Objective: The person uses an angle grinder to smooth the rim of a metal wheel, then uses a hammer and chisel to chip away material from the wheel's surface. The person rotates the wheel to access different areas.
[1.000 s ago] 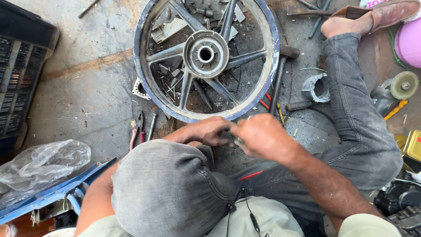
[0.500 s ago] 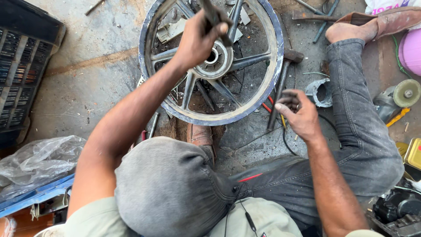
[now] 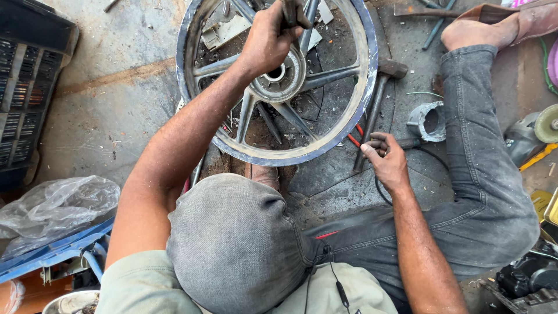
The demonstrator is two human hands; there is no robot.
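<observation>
A grey spoked alloy wheel (image 3: pixel 290 158) lies flat on the concrete floor in front of me. My left hand (image 3: pixel 268 38) reaches over its hub (image 3: pixel 285 78), closed around a dark metal rod (image 3: pixel 289 10) that stands upright above the hub. My right hand (image 3: pixel 386 166) is low on the floor just right of the rim, fingers curled around a dark tool handle (image 3: pixel 410 142). A hammer (image 3: pixel 381 93) lies beside the rim, just above that hand. My capped head hides the wheel's near edge.
My right leg in grey jeans (image 3: pixel 482 174) stretches along the right, foot in a brown sandal (image 3: pixel 482 29). A grey metal ring part (image 3: pixel 427 121), red-handled pliers (image 3: pixel 353 139), a black crate (image 3: pixel 29 87), a plastic bag (image 3: pixel 52 206) and a grinder disc (image 3: pixel 546 122) lie around.
Both hands were together near my lap a second ago. My left hand has risen to the hub with the rod; my right hand has gone out to the tools right of the rim.
</observation>
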